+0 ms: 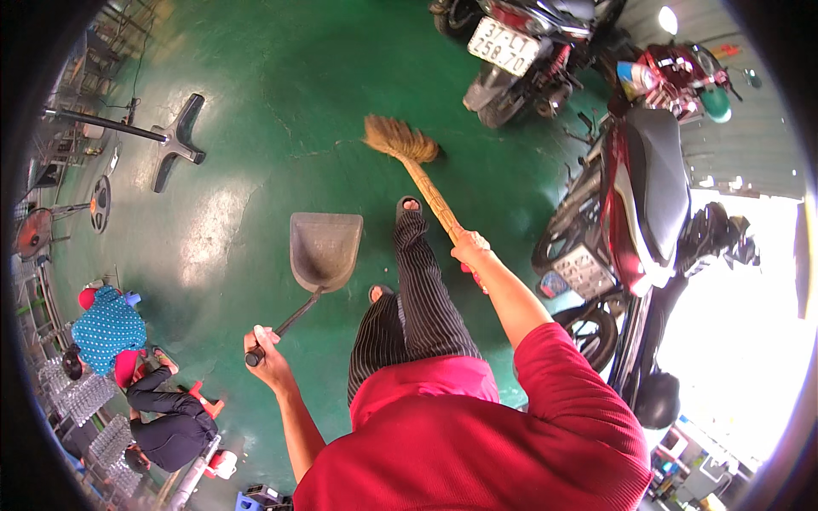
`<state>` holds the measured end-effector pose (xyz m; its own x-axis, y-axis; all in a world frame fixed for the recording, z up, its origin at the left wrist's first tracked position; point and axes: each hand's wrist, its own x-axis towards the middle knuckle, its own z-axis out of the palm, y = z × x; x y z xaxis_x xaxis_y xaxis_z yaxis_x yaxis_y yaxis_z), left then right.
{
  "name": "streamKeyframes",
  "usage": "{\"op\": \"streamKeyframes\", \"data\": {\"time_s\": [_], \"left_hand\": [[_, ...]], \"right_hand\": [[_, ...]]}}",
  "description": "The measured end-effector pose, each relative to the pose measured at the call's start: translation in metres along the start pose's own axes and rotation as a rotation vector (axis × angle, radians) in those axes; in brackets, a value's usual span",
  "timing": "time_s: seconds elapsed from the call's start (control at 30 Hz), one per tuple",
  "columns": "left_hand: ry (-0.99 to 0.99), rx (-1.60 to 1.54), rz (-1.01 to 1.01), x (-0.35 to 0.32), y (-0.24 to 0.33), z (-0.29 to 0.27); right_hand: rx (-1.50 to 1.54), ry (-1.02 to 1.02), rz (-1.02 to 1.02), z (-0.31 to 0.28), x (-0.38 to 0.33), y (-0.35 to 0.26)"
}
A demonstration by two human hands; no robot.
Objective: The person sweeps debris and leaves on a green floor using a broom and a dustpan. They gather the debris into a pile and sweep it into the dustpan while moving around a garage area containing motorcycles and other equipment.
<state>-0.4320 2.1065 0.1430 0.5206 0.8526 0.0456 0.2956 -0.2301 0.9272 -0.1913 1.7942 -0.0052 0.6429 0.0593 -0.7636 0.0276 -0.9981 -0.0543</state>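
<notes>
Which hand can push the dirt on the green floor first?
Probably the right hand: it grips the broom, whose bristles already touch the floor. The left hand holds the dustpan.

Grey dustpan [324,249] held above green floor; straw broom [409,157] angled, bristles down
</notes>
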Motion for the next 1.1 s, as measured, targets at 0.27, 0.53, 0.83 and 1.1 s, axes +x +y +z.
{"op": "streamKeyframes", "data": {"time_s": [0.27,0.53,0.83,1.1], "left_hand": [[0.067,-0.056,-0.118,-0.100,-0.017,-0.090],[0.355,0.096,-0.086,-0.246,-0.029,-0.194],[0.604,0.078,-0.106,-0.445,-0.040,-0.307],[0.997,0.022,-0.274,-0.647,-0.071,-0.421]], "right_hand": [[-0.083,-0.131,-0.100,0.088,-0.140,0.077],[-0.319,-0.097,-0.164,0.192,-0.208,0.147],[-0.484,-0.143,-0.292,0.261,-0.310,0.248],[-0.182,-0.421,-0.190,0.352,-0.381,0.265]]}}
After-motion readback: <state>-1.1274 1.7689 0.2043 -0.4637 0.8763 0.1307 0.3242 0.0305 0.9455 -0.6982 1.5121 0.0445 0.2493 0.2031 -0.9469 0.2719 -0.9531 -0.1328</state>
